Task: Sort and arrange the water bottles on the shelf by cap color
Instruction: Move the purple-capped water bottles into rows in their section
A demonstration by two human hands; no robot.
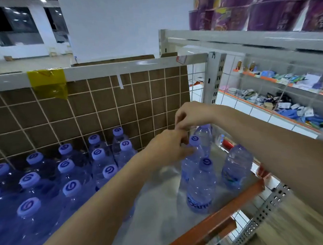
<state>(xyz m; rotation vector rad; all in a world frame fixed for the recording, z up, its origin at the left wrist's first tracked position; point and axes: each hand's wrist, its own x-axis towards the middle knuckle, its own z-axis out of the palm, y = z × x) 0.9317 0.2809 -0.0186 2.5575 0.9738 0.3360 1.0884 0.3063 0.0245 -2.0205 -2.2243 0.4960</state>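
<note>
Reading — perhaps — "Gan" on label [197, 203]

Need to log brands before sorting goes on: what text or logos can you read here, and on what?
"G"-like swirl: printed on the bottle caps.
"Gan...": front bottle label, cut off and blurred.
Purple packs on the top shelf: print too blurred.
Red tag on the rail: too small to read.

I see two bare forearms — no sleeves, watch or rings — ending in the bare left hand [167, 147] and bare right hand [191, 115], centre-right of frame.
</note>
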